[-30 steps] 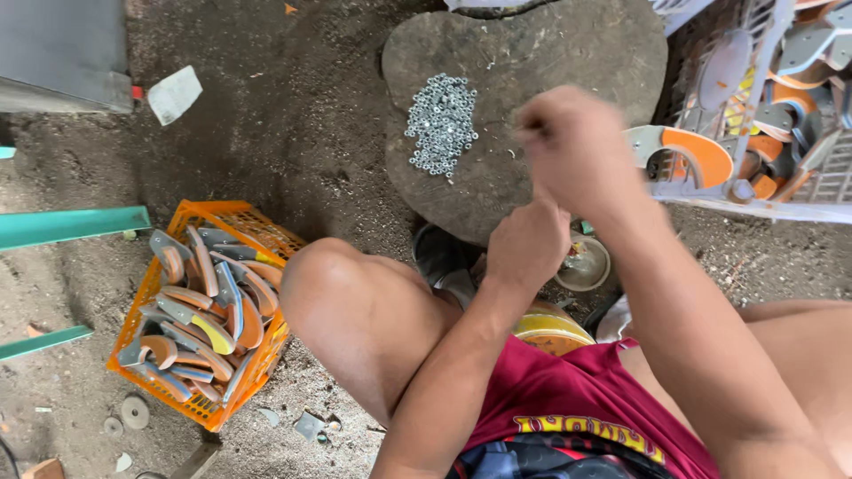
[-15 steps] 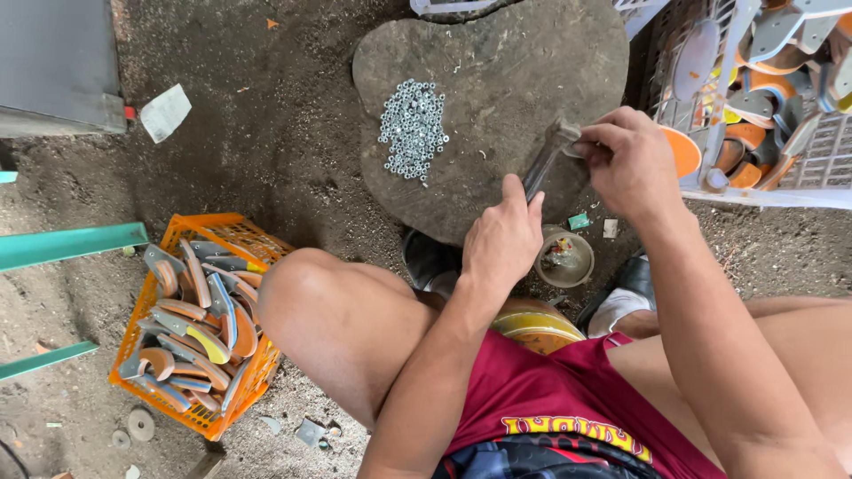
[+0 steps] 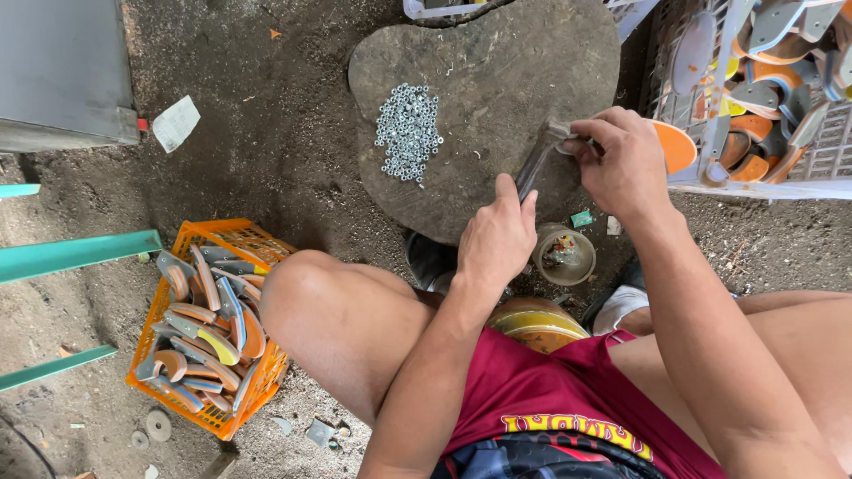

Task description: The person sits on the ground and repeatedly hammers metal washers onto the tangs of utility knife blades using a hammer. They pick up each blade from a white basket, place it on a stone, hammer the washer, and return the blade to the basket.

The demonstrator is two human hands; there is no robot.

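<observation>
Stone slab (image 3: 497, 80) ahead of the knees, flat on dirt. Heap of small nuts (image 3: 407, 131) on its left half. Metal piece (image 3: 535, 162) on its near right edge, left hand (image 3: 497, 239) at the near end, right hand (image 3: 621, 164) at the far end. Small can (image 3: 563, 255) just below the slab — between the hands. Crate (image 3: 232, 239) of blades (image 3: 202, 324) left of the knee; second crate (image 3: 754, 182) right of the slab.

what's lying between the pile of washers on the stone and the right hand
In the head view, only bare stone lies between the washers and the right hand, apart from the grey metal piece both hands hold near that hand.
</observation>
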